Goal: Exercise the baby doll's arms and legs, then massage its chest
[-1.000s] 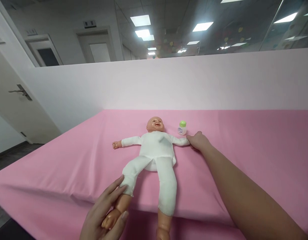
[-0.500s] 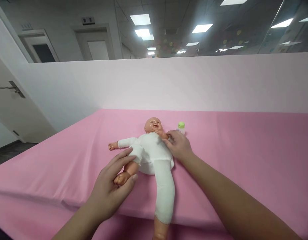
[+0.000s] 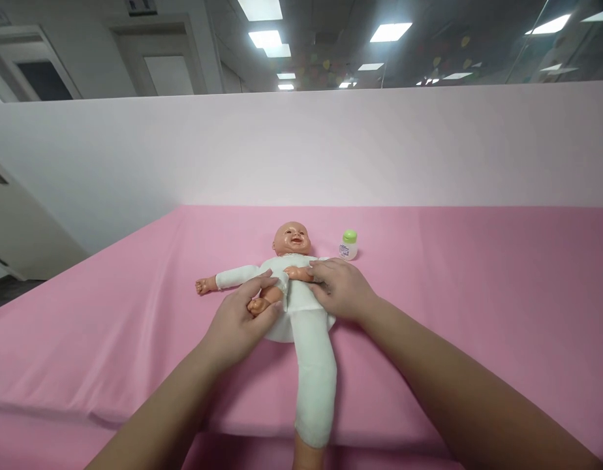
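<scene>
Worktop (image 3: 478, 294) covered edge to edge w/ pink cloth (image 3: 110, 339). Cloth mostly smooth; long soft folds at near left, and it drapes over the near edge.

Doll (image 3: 301, 313) lies on its back approx. centre of the cloth, head to the far side. One sleeve is stretched out flat to the left. One leg runs straight toward the near edge, lower end past it.

Small white bottle w/ green cap (image 3: 348, 245) stands upright on the cloth, just right of the doll's head, not touching it.

Far edge of the worktop meets a pale partition (image 3: 301, 150).
</scene>
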{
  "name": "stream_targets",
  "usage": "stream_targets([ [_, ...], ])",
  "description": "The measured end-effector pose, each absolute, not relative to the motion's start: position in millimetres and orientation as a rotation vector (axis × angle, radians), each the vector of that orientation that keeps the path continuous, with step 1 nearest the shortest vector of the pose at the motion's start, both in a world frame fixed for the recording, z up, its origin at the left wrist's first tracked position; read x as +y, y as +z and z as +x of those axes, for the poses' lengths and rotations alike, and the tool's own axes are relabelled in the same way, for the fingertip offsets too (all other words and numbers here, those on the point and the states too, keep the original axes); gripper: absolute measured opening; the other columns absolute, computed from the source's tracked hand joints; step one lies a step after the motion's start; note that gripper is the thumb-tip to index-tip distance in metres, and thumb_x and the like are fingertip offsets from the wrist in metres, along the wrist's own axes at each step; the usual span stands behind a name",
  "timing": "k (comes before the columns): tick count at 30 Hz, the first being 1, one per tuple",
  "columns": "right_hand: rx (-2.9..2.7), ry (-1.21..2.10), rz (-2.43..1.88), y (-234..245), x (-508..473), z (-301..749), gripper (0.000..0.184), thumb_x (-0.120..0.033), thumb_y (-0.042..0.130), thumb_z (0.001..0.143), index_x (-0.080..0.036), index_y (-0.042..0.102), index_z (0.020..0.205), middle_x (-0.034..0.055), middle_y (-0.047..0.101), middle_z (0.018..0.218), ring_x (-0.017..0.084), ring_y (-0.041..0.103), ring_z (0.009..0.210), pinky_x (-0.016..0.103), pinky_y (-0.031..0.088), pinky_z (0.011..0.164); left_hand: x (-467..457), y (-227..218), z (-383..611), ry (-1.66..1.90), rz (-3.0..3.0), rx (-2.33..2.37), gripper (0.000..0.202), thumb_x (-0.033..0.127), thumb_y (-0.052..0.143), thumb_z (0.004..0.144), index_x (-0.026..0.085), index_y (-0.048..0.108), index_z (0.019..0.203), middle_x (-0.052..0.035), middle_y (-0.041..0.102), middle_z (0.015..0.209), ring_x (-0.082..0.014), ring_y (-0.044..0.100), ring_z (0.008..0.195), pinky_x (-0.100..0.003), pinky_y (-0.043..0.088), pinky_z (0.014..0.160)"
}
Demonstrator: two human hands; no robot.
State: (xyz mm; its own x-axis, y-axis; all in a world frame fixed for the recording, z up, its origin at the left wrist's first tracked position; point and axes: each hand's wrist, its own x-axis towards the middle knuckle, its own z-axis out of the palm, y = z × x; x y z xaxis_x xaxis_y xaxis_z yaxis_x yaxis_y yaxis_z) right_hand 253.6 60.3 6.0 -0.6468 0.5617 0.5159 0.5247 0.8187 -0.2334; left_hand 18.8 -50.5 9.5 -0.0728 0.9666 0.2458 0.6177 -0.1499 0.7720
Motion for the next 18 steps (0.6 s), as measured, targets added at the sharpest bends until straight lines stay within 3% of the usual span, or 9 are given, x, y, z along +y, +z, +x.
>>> stream_targets([
  [2, -2.445, 0.101, -0.79, 9, 57, 255, 0.037, -0.024, 0.06, 0.094, -0.033, 0.068, 0.129, 0.0, 0.073, 0.114, 0.021, 0.064, 0.115, 0.036, 0.046, 0.101, -52, 8, 16, 1.134, 1.749, 1.673, 0.05, 0.051, 0.067, 0.09, 0.029, 0.065, 0.136, -0.0047, 0.052, 0.156, -0.0323, 0.052, 0.14, -0.048, 0.044, 0.116],
  [6, -2.522, 0.098, -0.878, 7, 57, 261, 0.027, -0.046, 0.062, 0.095, -0.027, 0.078, 0.107, 0.0092, 0.064, 0.136, 0.031, 0.052, 0.137, 0.046, 0.045, 0.108, -53, 4, 10, 1.223, 1.667, 1.582, 0.055, 0.052, 0.068, 0.091, 0.025, 0.064, 0.138, -0.0085, 0.052, 0.155, -0.0319, 0.05, 0.142, -0.048, 0.041, 0.118],
  [10, -2.553, 0.183, -1.102, 3, 62, 267, 0.045, -0.062, 0.053, 0.098, -0.036, 0.073, 0.128, 0.0083, 0.054, 0.15, 0.036, 0.039, 0.149, 0.051, 0.043, 0.109, -54, 2, 7, 1.268, 1.631, 1.526, 0.052, 0.052, 0.067, 0.092, 0.027, 0.063, 0.138, -0.0078, 0.049, 0.158, -0.0309, 0.048, 0.144, -0.048, 0.04, 0.119],
  [12, -2.531, 0.211, -1.245, 2, 64, 271, 0.054, -0.068, 0.048, 0.098, -0.037, 0.065, 0.14, 0.0107, 0.057, 0.146, 0.038, 0.047, 0.142, 0.05, 0.046, 0.104, -57, 1, 6, 1.283, 1.648, 1.519, 0.053, 0.052, 0.067, 0.092, 0.027, 0.063, 0.139, -0.0079, 0.048, 0.159, -0.0316, 0.047, 0.145, -0.048, 0.041, 0.119],
  [15, -2.45, 0.256, -1.402, 2, 68, 276, 0.062, -0.068, 0.048, 0.097, -0.037, 0.053, 0.15, 0.0108, 0.067, 0.131, 0.035, 0.065, 0.117, 0.044, 0.05, 0.09, -68, 0, 5, 1.315, 1.73, 1.549, 0.055, 0.052, 0.069, 0.091, 0.027, 0.062, 0.14, -0.0084, 0.046, 0.16, -0.0321, 0.045, 0.146, -0.049, 0.04, 0.12],
  [18, -2.315, 0.305, -1.53, 2, 76, 284, 0.072, -0.066, 0.057, 0.092, -0.032, 0.046, 0.155, 0.0107, 0.072, 0.122, 0.036, 0.067, 0.11, 0.043, 0.05, 0.086, -90, -4, 4, 1.383, 1.795, 1.622, 0.059, 0.05, 0.068, 0.092, 0.027, 0.058, 0.145, -0.0093, 0.048, 0.159, -0.0321, 0.043, 0.148, -0.05, 0.038, 0.122],
])
